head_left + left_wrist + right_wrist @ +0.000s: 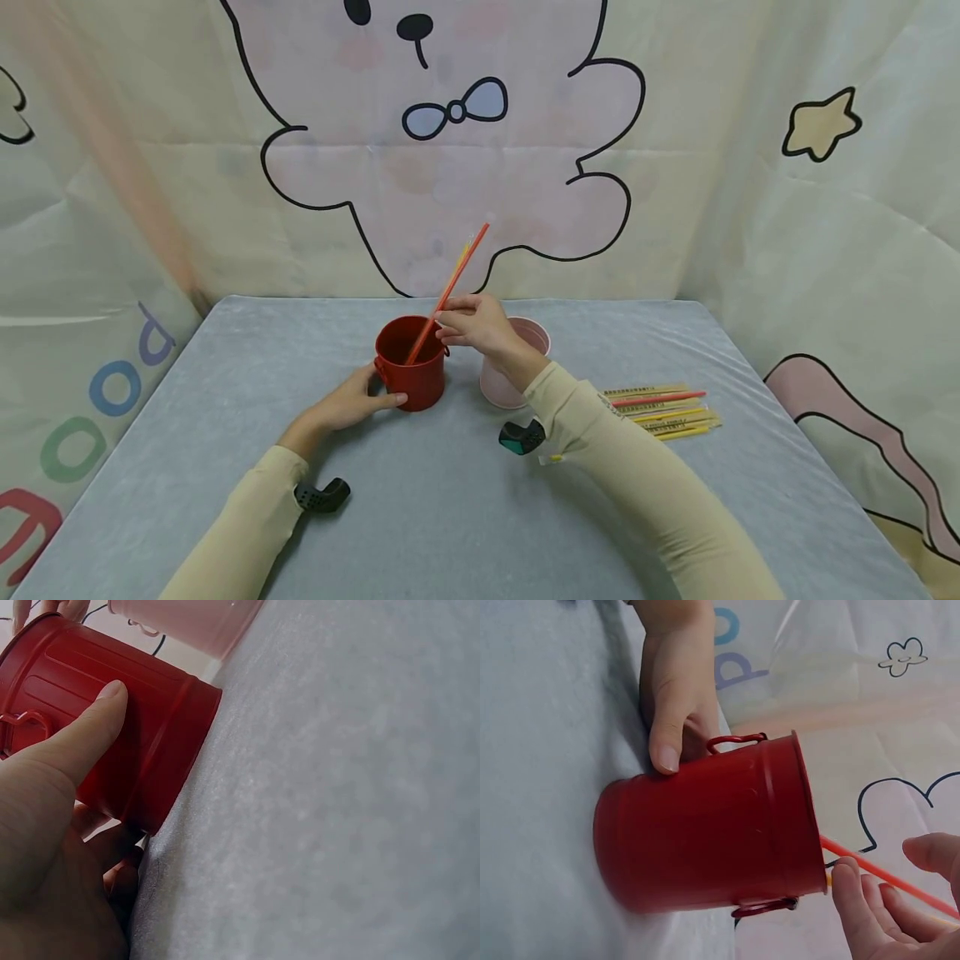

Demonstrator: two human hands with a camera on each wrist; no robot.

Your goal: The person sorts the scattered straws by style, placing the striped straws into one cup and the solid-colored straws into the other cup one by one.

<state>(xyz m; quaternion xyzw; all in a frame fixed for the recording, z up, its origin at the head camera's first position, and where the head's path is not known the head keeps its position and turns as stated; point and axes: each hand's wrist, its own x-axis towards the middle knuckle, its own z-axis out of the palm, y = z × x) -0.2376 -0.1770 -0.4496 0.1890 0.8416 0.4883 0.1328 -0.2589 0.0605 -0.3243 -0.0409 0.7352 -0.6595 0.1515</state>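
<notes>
A red metal bucket (pixel 420 385) with small side handles stands upright on the table. My left hand (pixel 347 406) grips its lower left side, the thumb in front and the other fingers behind. An orange-red straw-like stick (pixel 471 253) leans out of the bucket towards the upper right, with a yellow one (pixel 460 264) alongside. At the bucket's right rim is my right hand (pixel 480 326), its thumb and fingers spread apart around the sticks in the right wrist view. Behind the right forearm, a pink bucket (pixel 495 388) stands to the right, partly covered.
Several slim yellow, tan and red sticks (pixel 675 400), some in printed wrappers, lie on the table at the right, partly under the right sleeve. One more wrapped piece (pixel 551 459) lies nearer. A grey cloth (pixel 420 517) covers the table; a printed curtain (pixel 690 167) hangs behind.
</notes>
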